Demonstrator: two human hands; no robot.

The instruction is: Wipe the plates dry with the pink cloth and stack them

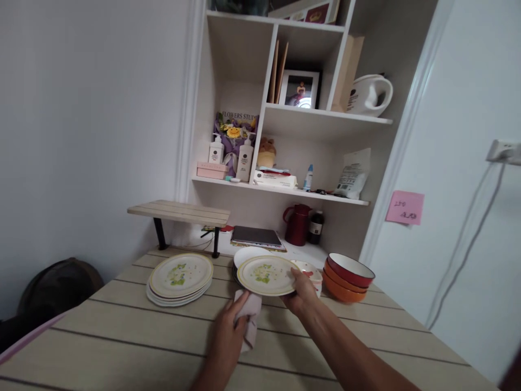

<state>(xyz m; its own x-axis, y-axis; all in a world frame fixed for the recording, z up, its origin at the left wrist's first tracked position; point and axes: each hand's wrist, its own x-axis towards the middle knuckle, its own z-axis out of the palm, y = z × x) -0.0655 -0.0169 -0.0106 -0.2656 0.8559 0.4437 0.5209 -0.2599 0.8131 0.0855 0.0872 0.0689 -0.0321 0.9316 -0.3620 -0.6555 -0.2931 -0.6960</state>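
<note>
A white plate (264,274) with a yellow rim and a green floral print is gripped at its right edge by my right hand (303,290). My left hand (231,328) is closed around a pale pink cloth (249,320), just below the plate's near left edge. Behind the held plate, a white dish (248,252) on a dark stack is partly covered. To the left stands a stack of plates (181,274), the top one bearing the same floral print. Behind my right hand, a white bowl with red marks (311,271) is partly hidden.
Stacked red and orange bowls (348,277) stand at the right of the slatted table (134,331). A small wooden riser (179,212) is at the back left. Beyond are a dark laptop (255,235), a red jug (298,225), a dark bottle (316,227) and a white shelf unit (325,194).
</note>
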